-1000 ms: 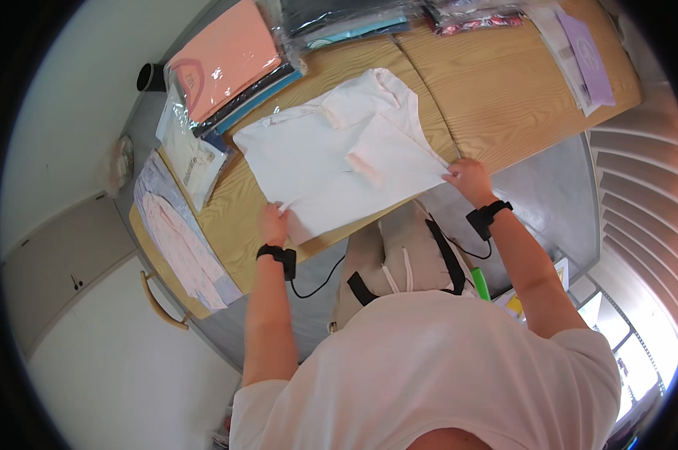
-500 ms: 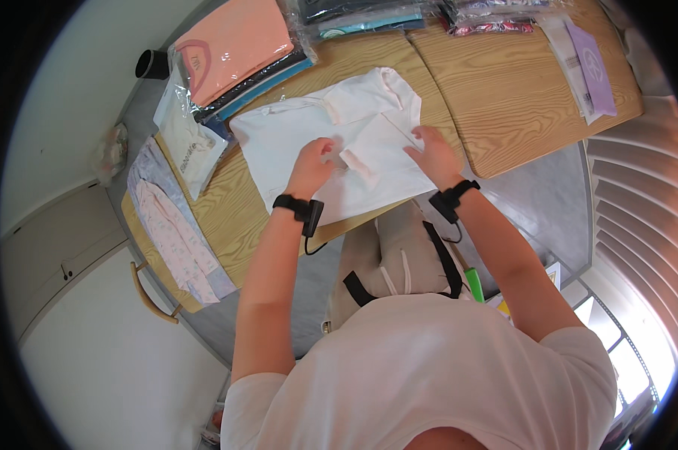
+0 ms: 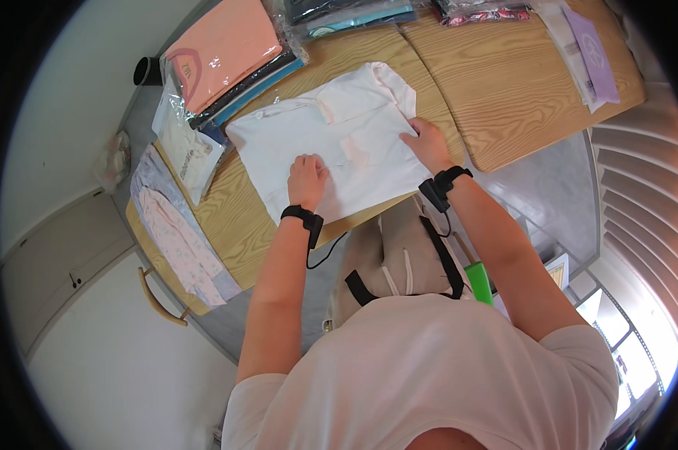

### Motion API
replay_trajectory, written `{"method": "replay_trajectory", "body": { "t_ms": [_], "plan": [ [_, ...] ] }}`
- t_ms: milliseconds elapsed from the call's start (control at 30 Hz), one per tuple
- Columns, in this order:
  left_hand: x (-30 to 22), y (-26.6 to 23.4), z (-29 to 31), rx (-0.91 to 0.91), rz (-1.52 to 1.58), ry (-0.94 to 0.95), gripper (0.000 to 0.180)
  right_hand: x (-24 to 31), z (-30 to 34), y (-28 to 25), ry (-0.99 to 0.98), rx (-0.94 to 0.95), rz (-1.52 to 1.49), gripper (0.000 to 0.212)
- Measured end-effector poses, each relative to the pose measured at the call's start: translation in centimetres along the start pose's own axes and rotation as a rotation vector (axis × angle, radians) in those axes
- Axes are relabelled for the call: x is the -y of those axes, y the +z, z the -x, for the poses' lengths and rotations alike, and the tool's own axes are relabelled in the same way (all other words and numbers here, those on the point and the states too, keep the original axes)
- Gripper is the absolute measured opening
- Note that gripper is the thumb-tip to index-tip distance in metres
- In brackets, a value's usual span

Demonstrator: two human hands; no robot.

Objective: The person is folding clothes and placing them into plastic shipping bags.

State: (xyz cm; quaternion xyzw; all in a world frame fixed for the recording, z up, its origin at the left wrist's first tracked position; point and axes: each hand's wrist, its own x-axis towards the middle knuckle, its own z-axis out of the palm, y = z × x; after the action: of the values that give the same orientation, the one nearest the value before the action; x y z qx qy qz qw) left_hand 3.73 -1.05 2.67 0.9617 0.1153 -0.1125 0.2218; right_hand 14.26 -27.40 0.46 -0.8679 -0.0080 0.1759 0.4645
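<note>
In the head view, the left hand [image 3: 307, 182] has loosely bent fingers, gripping nothing visible; the white garment [image 3: 275, 161] spreads beneath them. The right hand's [image 3: 429, 145] fingers part slightly at its edge, grip unclear. Sideways dragging could wrinkle it.

Lower-right panes [image 3: 639, 366]: overexposed, daylight white
Tabletop [image 3: 504, 82]: evenly bright, soft shadows
Peach package [image 3: 234, 45]: glare spots on plastic
White garment [image 3: 279, 142]: pale, low contrast
Fisheye rim: black, edges bowed
</note>
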Motion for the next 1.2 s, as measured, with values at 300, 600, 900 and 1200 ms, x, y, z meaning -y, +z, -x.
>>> {"method": "replay_trajectory", "body": {
  "t_ms": [300, 600, 900, 1200],
  "plan": [
    [-0.4, 0.9, -0.1, 0.005, 0.021, 0.166, 0.014, -0.2, 0.0, -1.1, 0.019, 0.156, -0.027, 0.030],
    [6.9, -2.0, 2.7, -0.081, -0.174, -0.064, 0.014, -0.4, -0.3, -1.4, 0.037, 0.165, -0.066, 0.031],
    [10.1, -3.6, 5.5, -0.054, -0.263, -0.322, 0.042, -1.1, -1.0, -1.6, 0.042, 0.319, 0.061, 0.033],
    [-10.4, -4.1, -0.6, -0.110, 0.219, 0.455, 0.056, 1.0, 4.0, -3.5, -0.637, 0.211, 0.291, 0.028]
  ]
}}
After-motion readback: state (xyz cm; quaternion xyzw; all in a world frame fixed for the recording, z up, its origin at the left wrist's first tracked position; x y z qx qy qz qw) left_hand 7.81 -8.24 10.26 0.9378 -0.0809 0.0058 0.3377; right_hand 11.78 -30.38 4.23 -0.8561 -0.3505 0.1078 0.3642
